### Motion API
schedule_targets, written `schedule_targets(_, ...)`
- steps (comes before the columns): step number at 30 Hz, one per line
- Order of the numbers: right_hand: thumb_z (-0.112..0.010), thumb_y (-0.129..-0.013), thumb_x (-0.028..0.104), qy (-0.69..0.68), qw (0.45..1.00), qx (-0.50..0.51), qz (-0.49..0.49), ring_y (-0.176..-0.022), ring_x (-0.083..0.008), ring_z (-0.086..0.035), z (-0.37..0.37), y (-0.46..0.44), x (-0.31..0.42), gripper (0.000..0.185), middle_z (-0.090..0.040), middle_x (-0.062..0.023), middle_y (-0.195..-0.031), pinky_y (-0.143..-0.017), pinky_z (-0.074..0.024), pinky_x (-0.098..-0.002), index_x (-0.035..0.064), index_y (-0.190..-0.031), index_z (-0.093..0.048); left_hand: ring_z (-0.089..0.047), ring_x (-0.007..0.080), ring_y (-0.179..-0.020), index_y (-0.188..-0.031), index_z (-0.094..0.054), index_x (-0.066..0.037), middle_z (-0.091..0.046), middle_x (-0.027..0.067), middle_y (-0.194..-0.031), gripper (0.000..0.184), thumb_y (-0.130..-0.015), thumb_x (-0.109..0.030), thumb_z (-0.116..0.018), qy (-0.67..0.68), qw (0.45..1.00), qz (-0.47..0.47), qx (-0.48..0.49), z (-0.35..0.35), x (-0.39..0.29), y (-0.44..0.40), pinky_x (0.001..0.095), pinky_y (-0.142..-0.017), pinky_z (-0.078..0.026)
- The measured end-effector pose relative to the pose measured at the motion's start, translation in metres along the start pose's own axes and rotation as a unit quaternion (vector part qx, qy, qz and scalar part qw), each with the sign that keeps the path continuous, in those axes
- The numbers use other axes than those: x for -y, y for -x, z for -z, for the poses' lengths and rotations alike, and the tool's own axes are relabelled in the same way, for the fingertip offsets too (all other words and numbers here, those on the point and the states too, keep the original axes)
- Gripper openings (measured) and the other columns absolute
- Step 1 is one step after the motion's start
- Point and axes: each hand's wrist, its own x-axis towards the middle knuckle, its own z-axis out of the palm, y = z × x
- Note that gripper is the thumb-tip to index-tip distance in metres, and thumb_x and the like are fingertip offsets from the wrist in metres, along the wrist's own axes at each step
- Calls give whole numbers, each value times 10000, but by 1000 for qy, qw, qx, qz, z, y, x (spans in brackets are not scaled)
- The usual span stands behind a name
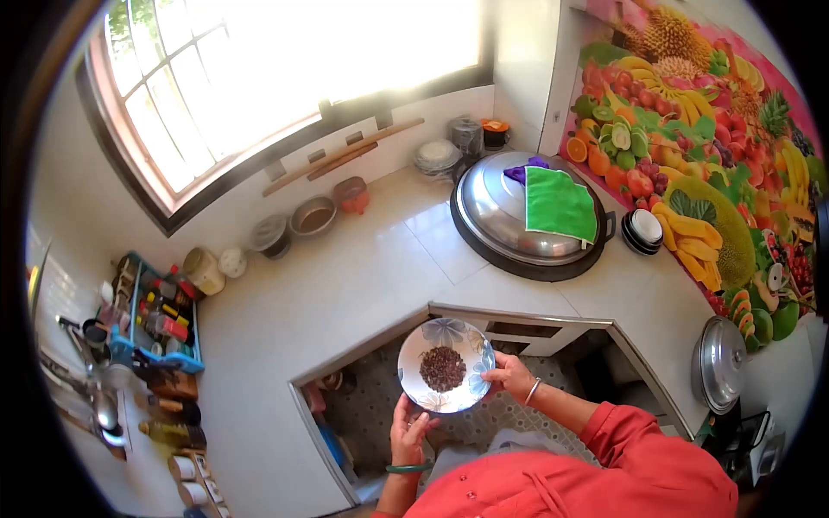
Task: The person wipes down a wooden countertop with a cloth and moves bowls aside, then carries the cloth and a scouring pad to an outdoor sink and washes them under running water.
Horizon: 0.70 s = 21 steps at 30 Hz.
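Note:
My left hand (408,433), with a green bangle at its wrist, grips the lower left rim of a white bowl (474,343) with a blue-grey flower pattern. On the bowl's right rim my right hand (511,378) is closed, thumb on top and fingers underneath. A small heap of dark reddish-brown grains (442,369) lies in the middle of the bowl; their kind is too small to tell. I hold the bowl in front of my body, over the recess in the counter.
Around the recess runs a pale tiled counter (345,285). A large wok with a domed metal lid (492,207) carries a green cloth (560,205). Small bowls (646,226) stand beside it. Along the window wall sits a metal bowl (313,216). A blue rack (195,332) holds bottles.

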Motion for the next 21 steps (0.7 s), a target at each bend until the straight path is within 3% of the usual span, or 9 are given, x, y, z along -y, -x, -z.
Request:
schedule_targets(2,-523,-784,16,-6,999,-14,49,-730,-219,-623,-12,-27,16,343,-592,-102,-903,-581,-558,-371,1,-1120,-455,-471,201,-1073,-1318,-267,-24,-391,94,-1269,598,-778,-88,-514,1,1000,8,22,1,-26,-30,337,-816,-461)
schedule_targets(7,-516,-777,37,-93,992,-28,78,-750,-183,-613,-29,-80,42,360,-597,-84,-897,-607,-545,-328,19,-1132,-460,-468,198,-1070,-1341,-225,-29,-367,95,-1295,672,-745,-35,-536,-88,989,-74,96,17,-70,-89,337,-842,-442)
schedule_targets(9,-518,-780,55,-123,991,-12,51,-737,-185,-612,-44,-123,48,324,-594,-78,-881,-599,-542,-333,24,-1099,-469,-476,202,-1051,-1343,-215,-29,-371,101,-1290,700,-734,-14,-560,-93,986,-104,95,25,-76,-116,338,-843,-443)
schedule_targets(13,-515,-785,63,-124,991,42,-14,-692,-191,-613,-91,-207,53,282,-599,-86,-834,-565,-540,-336,18,-1061,-478,-503,193,-1010,-1343,-220,-42,-427,133,-1220,642,-769,-32,-508,-71,990,-100,-64,57,-103,-159,303,-769,-478)
schedule_targets(17,-494,-789,44,-79,990,98,-67,-698,-200,-617,-102,-263,88,294,-601,-101,-865,-563,-541,-327,14,-1080,-467,-523,199,-968,-1309,-299,-32,-459,130,-1184,566,-783,-67,-503,-82,983,-104,-128,78,-123,-190,291,-747,-473)
schedule_targets(21,-493,-791,42,-52,986,115,-107,-701,-211,-620,-83,-319,115,315,-592,-116,-894,-555,-543,-319,13,-1101,-448,-526,206,-959,-1274,-356,-24,-469,134,-1170,510,-790,-77,-508,-79,981,-53,-169,70,-131,-230,305,-744,-472)
